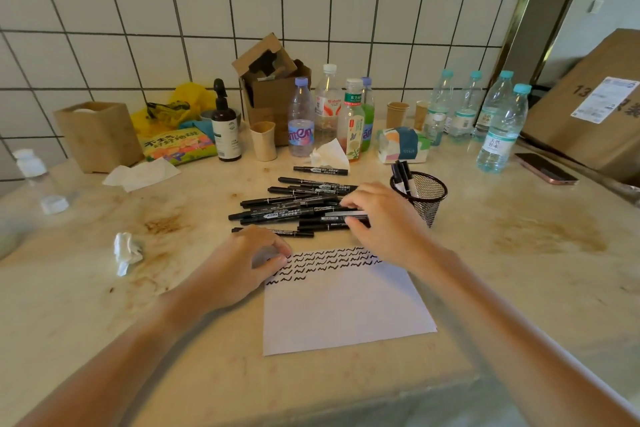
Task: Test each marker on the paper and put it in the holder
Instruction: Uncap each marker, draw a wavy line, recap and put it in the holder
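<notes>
A pile of several black markers (294,204) lies on the table just beyond a white paper (341,305) whose top rows carry black squiggles. My right hand (377,218) reaches over the pile's right end and pinches one black marker (346,215) lying level. My left hand (249,260) rests with loosely curled fingers on the paper's upper left corner and holds nothing. A black mesh holder (424,196) stands to the right of the pile with a few markers upright in it. One marker (320,170) lies apart, farther back.
Bottles (301,118), paper cups (264,140), a tissue pack (403,144), a spray bottle (225,125) and cardboard boxes (273,87) crowd the back by the tiled wall. A crumpled tissue (126,251) lies left, a phone (545,168) right.
</notes>
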